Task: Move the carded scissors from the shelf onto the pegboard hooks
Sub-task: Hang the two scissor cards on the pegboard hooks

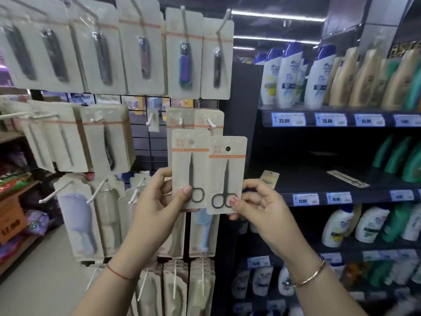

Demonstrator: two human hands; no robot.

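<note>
While both cards are held up before the pegboard, neither is on a hook yet. Left hand [157, 197] pinches the left scissors card [190, 167] at its lower left corner, thumb across the front near the finger loops. Right hand [259, 201] pinches the right scissors card [227, 174] at its lower right corner, thumb on the front by the loops. Both grips are closed on card.

Cards stand upright, long axis vertical, side by side with edges touching or slightly overlapping; cannot tell which lies in front. On each, the scissors point blade-tip up, loops down. The hang hole sits at the top of each card, so the working end lies straight above each grip, at the far end of the long axis.

The two white hooks [210, 123] in the middle row carry cards of the same kind and sit just above and behind the held pair. An empty hook [149, 122] sticks out to their left. The left card's hole lies nearer the hooks, almost directly below one; the right card's hole is lower and offset to the right.

Judgement: the left hand is better placed to go first, raising the card and pushing the hole onto the hook tip.

More stock waits on the dark shelf [319, 179] to the right: one carded scissors lying flat [348, 179], another card [270, 177] leaning near the shelf edge
</note>
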